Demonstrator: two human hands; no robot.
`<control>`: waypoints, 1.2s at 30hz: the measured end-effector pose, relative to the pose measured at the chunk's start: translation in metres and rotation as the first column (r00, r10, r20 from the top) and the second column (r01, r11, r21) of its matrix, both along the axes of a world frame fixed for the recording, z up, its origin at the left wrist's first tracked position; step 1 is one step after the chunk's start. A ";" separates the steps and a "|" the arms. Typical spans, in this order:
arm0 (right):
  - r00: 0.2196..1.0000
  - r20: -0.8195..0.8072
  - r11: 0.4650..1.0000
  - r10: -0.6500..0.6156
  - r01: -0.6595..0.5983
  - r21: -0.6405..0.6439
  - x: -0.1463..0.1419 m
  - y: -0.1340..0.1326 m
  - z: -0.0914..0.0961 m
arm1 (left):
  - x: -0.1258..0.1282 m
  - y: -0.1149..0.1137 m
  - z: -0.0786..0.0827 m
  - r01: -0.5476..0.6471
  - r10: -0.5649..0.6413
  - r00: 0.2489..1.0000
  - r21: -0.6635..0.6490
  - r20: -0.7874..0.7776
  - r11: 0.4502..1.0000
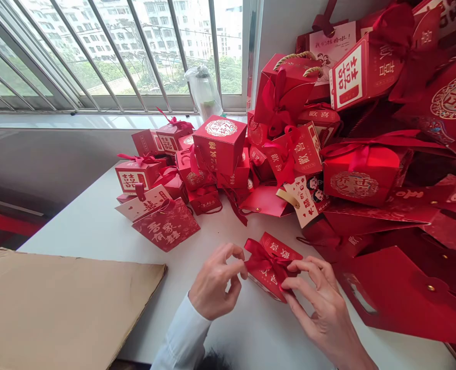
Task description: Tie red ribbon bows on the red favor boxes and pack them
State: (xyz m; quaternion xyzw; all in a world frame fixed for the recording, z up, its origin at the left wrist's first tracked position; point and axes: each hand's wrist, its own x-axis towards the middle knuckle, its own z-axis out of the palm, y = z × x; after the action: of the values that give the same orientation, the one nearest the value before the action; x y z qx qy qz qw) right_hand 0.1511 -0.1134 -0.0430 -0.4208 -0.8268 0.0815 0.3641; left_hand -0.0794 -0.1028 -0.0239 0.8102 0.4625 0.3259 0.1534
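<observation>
Head view: fingers (302, 266) flank bowed box (271, 266), left contact unclear.

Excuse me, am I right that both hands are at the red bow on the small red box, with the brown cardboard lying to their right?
Not quite: the head view shows the brown cardboard lying to the left of the left hand and right hand, which are at the red bow on the small red box.

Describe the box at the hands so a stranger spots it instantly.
On the white table, find the pile of red boxes near the window. In front sits a red box with a bow. Unlike its neighbours, it lies between the left hand and right hand.
</observation>
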 end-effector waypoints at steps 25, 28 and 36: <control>1.000 0.018 1.000 0.004 -0.004 0.004 -0.002 -0.007 -0.002 | 0.050 0.017 -0.027 -0.078 0.095 0.959 -0.071 0.266 0.994; 1.000 0.001 0.999 0.009 -0.009 0.035 -0.004 -0.006 -0.003 | 0.046 0.017 -0.027 -0.084 0.130 0.937 -0.152 0.325 0.985; 0.990 -0.134 0.997 -0.036 0.044 0.062 0.005 -0.004 0.002 | 0.022 0.027 -0.022 0.015 0.371 0.761 -0.585 0.533 0.811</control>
State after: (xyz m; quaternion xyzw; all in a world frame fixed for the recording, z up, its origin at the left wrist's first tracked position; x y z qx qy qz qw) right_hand 0.1559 -0.1174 -0.0411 -0.4190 -0.7945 0.0752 0.4331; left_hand -0.0577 -0.0756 -0.0461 0.5240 0.5373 0.4396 0.4934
